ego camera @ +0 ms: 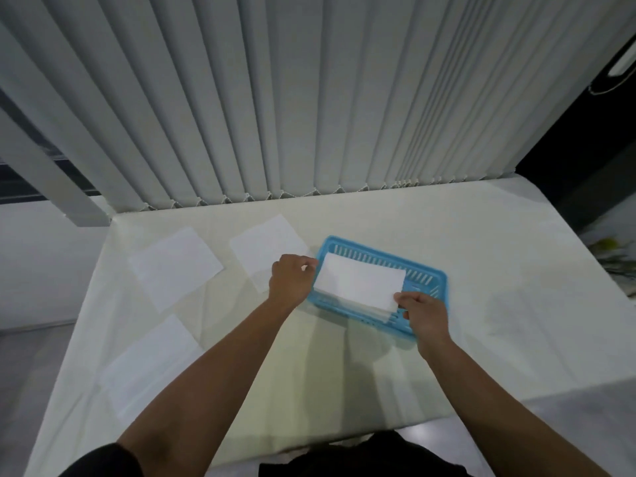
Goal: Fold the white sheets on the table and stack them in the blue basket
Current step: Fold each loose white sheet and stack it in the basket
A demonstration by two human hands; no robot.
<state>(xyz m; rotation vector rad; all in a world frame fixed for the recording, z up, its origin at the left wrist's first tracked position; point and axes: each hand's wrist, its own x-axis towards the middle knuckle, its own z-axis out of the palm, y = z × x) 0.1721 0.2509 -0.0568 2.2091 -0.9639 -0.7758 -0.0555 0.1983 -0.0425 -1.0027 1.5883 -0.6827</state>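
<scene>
A folded white sheet (359, 284) hangs just over the blue basket (426, 275), which sits at the table's middle. My left hand (290, 280) pinches the sheet's far left corner and my right hand (425, 316) pinches its near right corner. Under it, the edges of more folded white sheets (382, 313) show inside the basket. Three unfolded white sheets lie flat on the table to the left: one at the far left (175, 266), one behind my left hand (266, 251), one near the front left (151, 363).
The table (499, 270) is covered with a cream cloth. Grey vertical blinds (309, 98) hang along its far edge. A dark opening and some greenery (616, 256) lie off the right side.
</scene>
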